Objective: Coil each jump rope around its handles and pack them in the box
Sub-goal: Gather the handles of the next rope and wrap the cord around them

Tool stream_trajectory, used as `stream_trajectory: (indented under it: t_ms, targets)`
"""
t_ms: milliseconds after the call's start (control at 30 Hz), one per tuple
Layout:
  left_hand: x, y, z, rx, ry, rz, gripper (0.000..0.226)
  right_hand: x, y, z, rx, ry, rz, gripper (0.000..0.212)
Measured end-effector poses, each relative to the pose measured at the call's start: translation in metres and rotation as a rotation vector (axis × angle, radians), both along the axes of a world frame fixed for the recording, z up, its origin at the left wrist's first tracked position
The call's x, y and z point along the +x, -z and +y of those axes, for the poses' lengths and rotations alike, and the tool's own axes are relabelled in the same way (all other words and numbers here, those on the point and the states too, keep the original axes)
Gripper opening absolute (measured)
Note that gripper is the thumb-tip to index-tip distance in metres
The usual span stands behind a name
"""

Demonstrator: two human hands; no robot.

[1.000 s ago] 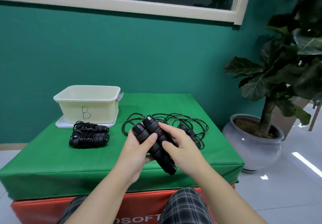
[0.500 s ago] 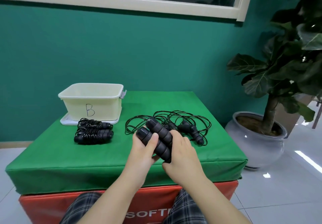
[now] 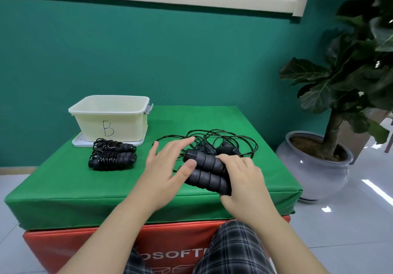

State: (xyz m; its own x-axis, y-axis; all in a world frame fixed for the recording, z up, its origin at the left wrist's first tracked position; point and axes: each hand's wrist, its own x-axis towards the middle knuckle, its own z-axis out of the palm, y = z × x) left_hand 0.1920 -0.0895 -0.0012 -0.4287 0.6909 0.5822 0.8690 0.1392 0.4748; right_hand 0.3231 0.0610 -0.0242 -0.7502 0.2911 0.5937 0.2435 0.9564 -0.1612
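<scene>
Handles (image 3: pixel 209 172) of the uncoiled rope sit paired in the right hand's (image 3: pixel 244 185) grip, right of the box (image 3: pixel 110 122). Left hand (image 3: pixel 165 167) is spread open; loose cord (image 3: pixel 223 139) may tangle during coiling.

Head view. My right hand (image 3: pixel 244 180) grips two black handles (image 3: pixel 209 173) side by side over the near part of the green mat (image 3: pixel 63 186); my left hand (image 3: pixel 168 167), fingers spread, has its thumb against them. Loose rope (image 3: pixel 223 139) lies just beyond. Far left, box (image 3: pixel 110 122) marked "B"; two coiled ropes (image 3: pixel 112 156) lie just in front of it.
</scene>
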Motion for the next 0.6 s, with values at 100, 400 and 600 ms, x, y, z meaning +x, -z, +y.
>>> stream_trajectory:
  t_ms: [100, 400, 600]
  targets:
    - [0.007, 0.006, 0.006, 0.061, -0.049, -0.115, 0.039, 0.000, -0.004, -0.005, 0.017, -0.042, 0.029, 0.066]
    - [0.018, 0.012, 0.006, 0.251, -0.084, -0.361, 0.024, -0.006, 0.000, -0.002, 0.036, -0.017, 0.029, 0.066]
    - [-0.004, 0.001, -0.008, -0.114, -0.013, -0.413, 0.056, -0.001, -0.002, 0.005, 0.051, 0.019, 0.037, 0.053]
